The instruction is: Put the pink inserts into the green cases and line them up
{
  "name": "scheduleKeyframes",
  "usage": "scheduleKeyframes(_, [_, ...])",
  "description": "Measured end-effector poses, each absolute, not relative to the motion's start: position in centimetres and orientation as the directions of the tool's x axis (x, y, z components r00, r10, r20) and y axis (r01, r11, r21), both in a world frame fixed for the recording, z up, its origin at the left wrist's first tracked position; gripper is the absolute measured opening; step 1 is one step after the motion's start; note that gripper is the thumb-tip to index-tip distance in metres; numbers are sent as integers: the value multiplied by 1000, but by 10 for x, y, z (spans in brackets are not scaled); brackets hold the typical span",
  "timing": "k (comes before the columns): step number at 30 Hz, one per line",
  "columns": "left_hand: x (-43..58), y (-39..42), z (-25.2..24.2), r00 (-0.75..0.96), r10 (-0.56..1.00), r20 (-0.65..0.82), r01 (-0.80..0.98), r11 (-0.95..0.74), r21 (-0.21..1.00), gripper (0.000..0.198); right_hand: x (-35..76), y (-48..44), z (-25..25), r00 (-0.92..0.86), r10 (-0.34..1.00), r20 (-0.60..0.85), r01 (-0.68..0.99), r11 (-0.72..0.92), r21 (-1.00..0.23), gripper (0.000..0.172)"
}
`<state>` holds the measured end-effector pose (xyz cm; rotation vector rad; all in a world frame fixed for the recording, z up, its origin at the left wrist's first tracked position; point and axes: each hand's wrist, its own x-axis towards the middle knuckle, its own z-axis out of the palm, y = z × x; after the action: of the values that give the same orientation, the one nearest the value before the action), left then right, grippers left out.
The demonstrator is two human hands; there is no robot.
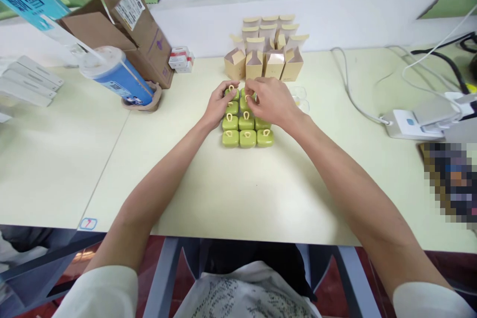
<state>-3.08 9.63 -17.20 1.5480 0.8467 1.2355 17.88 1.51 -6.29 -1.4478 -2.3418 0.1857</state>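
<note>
Small rounded green cases (248, 139) with cream loops on top stand close together in rows on the table. My left hand (218, 105) is curled around the left side of the rows, its thumb and fingers on a green case (235, 94) at the back left corner. Over the back right part is my right hand (272, 99), thumb and forefinger pinched at the cream loop (247, 98) of a green case (244, 106) in the middle column. That hand hides some cases behind and under it. Clear plastic pieces (301, 98) lie just right of it.
Several small open cardboard boxes (254, 65) stand behind the cases. At left are a blue cup (124, 82) in a holder, a large carton (143, 44), and small white-and-red boxes (181, 59). A white power strip (412, 124) with cables lies right, near a pixelated object (452, 179).
</note>
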Motion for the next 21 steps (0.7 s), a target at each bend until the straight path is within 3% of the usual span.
scheduleKeyframes(10, [-32,98,-174,254,902,348,21,-365,931,59,178,16,-68,-408,877,254,845,468,-257,24])
scheduleKeyframes(21, [-29,92,-168,219,924,314,9,-324,946,49,180,20,-70,-402,884,238,825,462,-325,20])
